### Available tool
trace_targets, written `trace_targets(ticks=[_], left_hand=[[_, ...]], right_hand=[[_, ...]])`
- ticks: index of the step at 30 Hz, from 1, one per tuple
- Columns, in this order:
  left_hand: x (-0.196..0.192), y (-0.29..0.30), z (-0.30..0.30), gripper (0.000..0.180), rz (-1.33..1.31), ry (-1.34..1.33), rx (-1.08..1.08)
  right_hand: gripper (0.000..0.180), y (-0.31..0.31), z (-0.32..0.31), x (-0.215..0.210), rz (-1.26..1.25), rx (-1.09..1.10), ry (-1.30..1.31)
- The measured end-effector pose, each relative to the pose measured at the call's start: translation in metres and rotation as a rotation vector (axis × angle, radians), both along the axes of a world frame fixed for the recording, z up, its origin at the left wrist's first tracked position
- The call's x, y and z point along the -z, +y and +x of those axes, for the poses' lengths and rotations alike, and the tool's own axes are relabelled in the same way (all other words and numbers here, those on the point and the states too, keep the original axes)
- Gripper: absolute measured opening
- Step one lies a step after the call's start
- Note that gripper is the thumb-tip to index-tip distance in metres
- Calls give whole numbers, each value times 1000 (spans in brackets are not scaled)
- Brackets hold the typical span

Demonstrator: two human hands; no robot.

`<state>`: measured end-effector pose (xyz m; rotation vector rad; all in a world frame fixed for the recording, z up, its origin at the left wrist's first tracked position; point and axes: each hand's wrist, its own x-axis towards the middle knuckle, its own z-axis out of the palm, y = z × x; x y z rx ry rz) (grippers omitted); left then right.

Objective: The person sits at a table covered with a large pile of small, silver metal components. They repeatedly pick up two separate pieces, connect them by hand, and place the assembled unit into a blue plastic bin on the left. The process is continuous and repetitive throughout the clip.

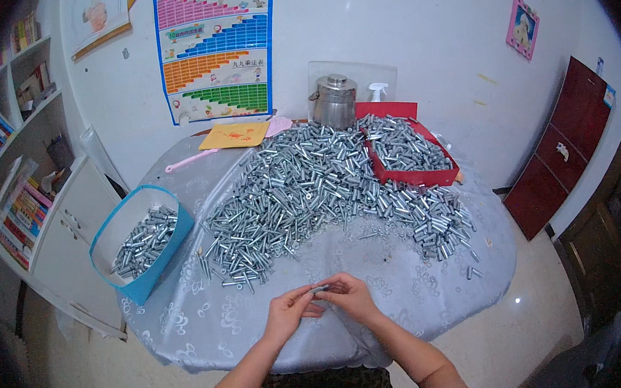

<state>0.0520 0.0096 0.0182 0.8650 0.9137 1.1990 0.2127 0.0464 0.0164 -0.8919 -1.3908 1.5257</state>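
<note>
Near the front edge of the table, my left hand [291, 311] and my right hand [350, 297] meet, fingertips closed on one small silvery metal bolt [319, 289]. The fingers cover much of it, so its exact form is hard to make out. Beyond my hands spreads a big heap of metal bolts and sleeves [289, 196], with longer pieces mostly at the left. Shorter sleeve-like pieces [433, 221] gather at the right. Several tiny rings like washers or nuts [371, 227] lie along the heap's near edge.
A blue-rimmed white box [159, 268] at the left holds metal pieces. A red box [419, 178] at the back right holds more. Behind the heap stand a metal pot [335, 103] and a spray bottle [377, 91]. A yellow envelope [234, 135] lies at the back left.
</note>
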Motion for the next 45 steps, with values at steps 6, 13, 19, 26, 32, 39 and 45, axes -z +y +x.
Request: trace_targets(ticks=[6,13,19,26,32,39,45], left_hand=[[2,9,-18,24,30,-2,-130],[18,10,-23,22,30,-46,-171],[19,11,-24,22,4,-54,-181],[24,12,-27,23,4,-104,-199],[24,12,-28,24,-27,-128,-190],[21,11,-28,22,-38,-123,-175],[23,10,-30,22,-52,-153,-193]], right_hand=[[26,52,22,-6,263,303,-541],[22,79,29,3,474,355,-981],[21,83,24,6,401,399,-900],[22,81,18,-15,316,298,-994],[22,67,2,-14,-27,-17,-330],[23,57,-15,-5,-112,-143,-186],[19,48,-24,-12,62,-47,-296]])
